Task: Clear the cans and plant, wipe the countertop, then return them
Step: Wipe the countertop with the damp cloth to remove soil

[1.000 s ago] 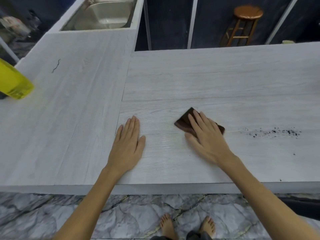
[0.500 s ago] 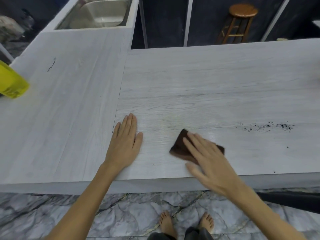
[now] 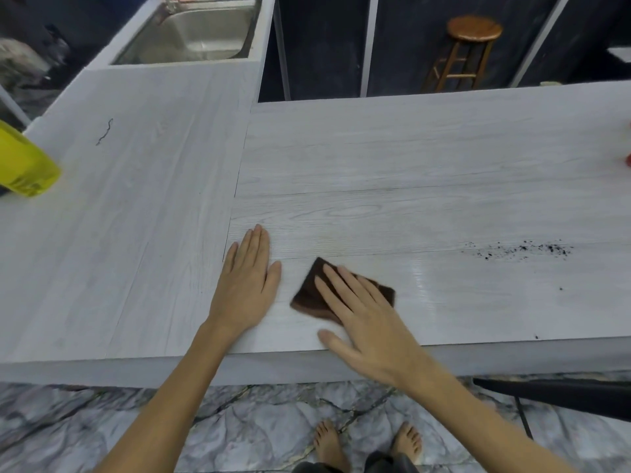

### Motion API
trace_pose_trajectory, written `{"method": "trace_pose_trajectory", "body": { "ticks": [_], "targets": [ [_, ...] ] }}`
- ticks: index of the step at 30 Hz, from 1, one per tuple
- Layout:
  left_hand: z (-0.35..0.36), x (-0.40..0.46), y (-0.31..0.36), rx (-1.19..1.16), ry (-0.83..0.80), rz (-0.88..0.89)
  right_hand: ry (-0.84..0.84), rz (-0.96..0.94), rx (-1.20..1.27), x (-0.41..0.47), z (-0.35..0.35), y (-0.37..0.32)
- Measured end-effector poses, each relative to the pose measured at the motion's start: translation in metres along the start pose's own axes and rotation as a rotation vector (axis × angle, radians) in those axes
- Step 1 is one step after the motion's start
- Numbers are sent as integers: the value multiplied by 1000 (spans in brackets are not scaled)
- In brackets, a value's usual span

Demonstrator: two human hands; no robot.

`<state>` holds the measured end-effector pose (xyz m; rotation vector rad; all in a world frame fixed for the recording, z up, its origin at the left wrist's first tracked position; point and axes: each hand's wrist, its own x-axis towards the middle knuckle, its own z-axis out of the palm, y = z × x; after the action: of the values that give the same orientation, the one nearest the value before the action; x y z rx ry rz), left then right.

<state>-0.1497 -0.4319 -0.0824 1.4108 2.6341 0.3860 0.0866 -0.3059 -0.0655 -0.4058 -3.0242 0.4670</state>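
Note:
A dark brown cloth (image 3: 309, 291) lies flat on the pale wood-grain countertop (image 3: 409, 158), close to its front edge. My right hand (image 3: 365, 322) presses down on the cloth with fingers spread, covering its right half. My left hand (image 3: 247, 285) rests flat and empty on the counter just left of the cloth. Dark soil crumbs (image 3: 522, 249) are scattered to the right of the cloth. A yellow can (image 3: 25, 165) stands at the far left edge, and a sliver of something red (image 3: 628, 158) shows at the far right edge. No plant is visible.
A steel sink (image 3: 191, 32) is set into the counter's back left arm. A wooden stool (image 3: 464, 49) stands behind the counter. A small dark squiggle (image 3: 104, 131) marks the left counter section. My bare feet stand on a marble floor (image 3: 102, 421) below.
My right hand has dragged the cloth toward me and to the left, nearer my left hand and the front edge. My left hand has stayed in place.

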Motion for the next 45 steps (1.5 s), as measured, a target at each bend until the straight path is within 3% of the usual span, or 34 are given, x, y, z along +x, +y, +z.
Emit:
{"method": "trace_pose_trajectory", "body": {
  "ticks": [5, 12, 16, 21, 26, 33, 38, 45],
  "targets": [
    [1, 0, 0, -16, 4, 3, 8, 71, -9, -33, -20, 51],
    [1, 0, 1, 4, 8, -5, 35, 315, -13, 64, -28, 62],
    [1, 1, 1, 11, 8, -4, 29, 218, -30, 70, -15, 26],
    [1, 1, 1, 3, 6, -2, 27, 60, 8, -2, -2, 4],
    [0, -5, 5, -30, 3, -26, 41, 125, 6, -42, -21, 50],
    [-1, -10, 28, -122, 17, -16, 48, 270, 6, 34, -33, 80],
    [13, -7, 69, -123, 39, 29, 31, 187, 23, 34, -27, 68],
    [20, -6, 81, -23, 28, -25, 8, 78, 29, -65, -31, 84]
  ]
}}
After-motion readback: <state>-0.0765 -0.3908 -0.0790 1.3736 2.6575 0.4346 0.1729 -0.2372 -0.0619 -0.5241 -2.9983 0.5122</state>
